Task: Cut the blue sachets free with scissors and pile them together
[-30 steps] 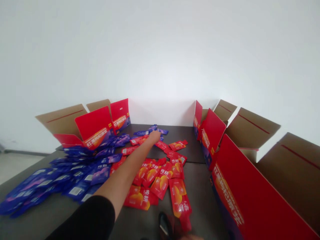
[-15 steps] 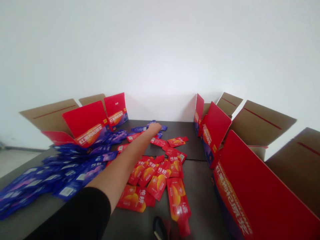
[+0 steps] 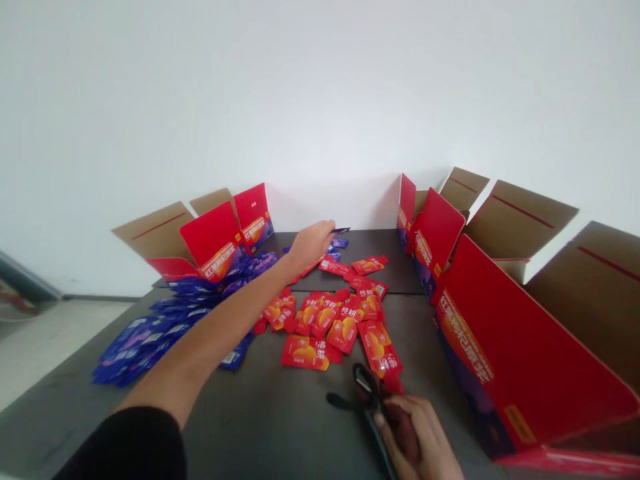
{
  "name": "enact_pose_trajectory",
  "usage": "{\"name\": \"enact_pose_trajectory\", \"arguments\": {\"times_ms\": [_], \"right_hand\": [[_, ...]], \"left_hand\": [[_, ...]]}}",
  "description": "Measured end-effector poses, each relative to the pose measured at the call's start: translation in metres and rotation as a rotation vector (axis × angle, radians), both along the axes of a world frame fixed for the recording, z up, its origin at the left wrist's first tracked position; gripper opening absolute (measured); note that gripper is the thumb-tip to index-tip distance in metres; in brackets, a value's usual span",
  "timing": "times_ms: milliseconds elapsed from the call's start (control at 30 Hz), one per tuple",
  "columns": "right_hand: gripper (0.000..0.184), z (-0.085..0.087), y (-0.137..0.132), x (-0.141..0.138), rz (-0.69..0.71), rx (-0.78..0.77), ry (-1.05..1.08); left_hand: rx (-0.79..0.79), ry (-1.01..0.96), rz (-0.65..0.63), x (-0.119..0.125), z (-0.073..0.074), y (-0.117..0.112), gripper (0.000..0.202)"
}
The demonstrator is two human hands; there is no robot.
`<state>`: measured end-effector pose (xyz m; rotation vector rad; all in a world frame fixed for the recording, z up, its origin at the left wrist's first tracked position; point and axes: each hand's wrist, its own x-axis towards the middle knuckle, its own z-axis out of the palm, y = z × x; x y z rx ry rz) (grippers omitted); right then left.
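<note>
**a:** what's at my far end?

**b:** your left hand (image 3: pixel 311 245) looks pinched narrow on a blue sachet (image 3: pixel 341 230), its tip poking out beyond your grip. it'll be light, soft and slippery, so take it by the flat sealed edge.

**a:** and nearer me?

**b:** your right hand (image 3: pixel 415 437) is closed around a dark item (image 3: pixel 367 400). i can't tell what it is. a second ago that hand hardly showed, and now it's fully in view at the near edge.

**a:** what's around them?

**b:** loose red sachets (image 3: pixel 343 335) lie mid-bench (image 3: pixel 250 427), just beside the dark item, and they'll slide just as easily. blue sachets (image 3: pixel 150 340) are heaped to your left, below an open red-and-cardboard carton (image 3: pixel 207 240). more open cartons (image 3: pixel 520 347) stand along your right.
</note>
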<state>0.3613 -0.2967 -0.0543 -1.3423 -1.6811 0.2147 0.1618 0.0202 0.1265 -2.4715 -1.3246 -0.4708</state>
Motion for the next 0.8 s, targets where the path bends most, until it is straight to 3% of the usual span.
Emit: {"name": "enact_pose_trajectory", "arguments": {"times_ms": [100,167,300,400,500,600,700,800], "right_hand": [[0.023,0.008,-0.004,0.001,-0.075,-0.058,0.063],[0.025,0.009,-0.005,-0.001,-0.125,-0.056,0.089],[0.029,0.01,-0.006,-0.003,-0.185,-0.063,0.107],[0.032,0.013,-0.007,-0.003,-0.211,-0.073,0.098],[0.034,0.016,-0.008,-0.005,-0.224,-0.078,0.082],[0.034,0.018,-0.01,-0.007,-0.255,-0.061,0.074],[0.034,0.019,-0.013,-0.009,-0.291,-0.04,0.059],[0.032,0.021,-0.015,-0.011,-0.316,-0.017,0.05]], "left_hand": [[0.045,-0.103,-0.154,-0.022,-0.003,-0.077,0.027],[0.064,-0.19,-0.316,-0.04,-0.016,-0.134,0.027],[0.025,-0.157,-0.464,-0.071,-0.062,-0.24,0.027],[0.039,-0.151,-0.537,-0.087,-0.099,-0.294,0.025],[0.014,-0.148,-0.527,-0.097,-0.13,-0.324,0.023],[-0.077,-0.127,-0.485,-0.105,-0.15,-0.338,0.026],[-0.225,-0.092,-0.446,-0.112,-0.157,-0.346,0.033],[-0.321,-0.031,-0.41,-0.114,-0.153,-0.354,0.049]]}}
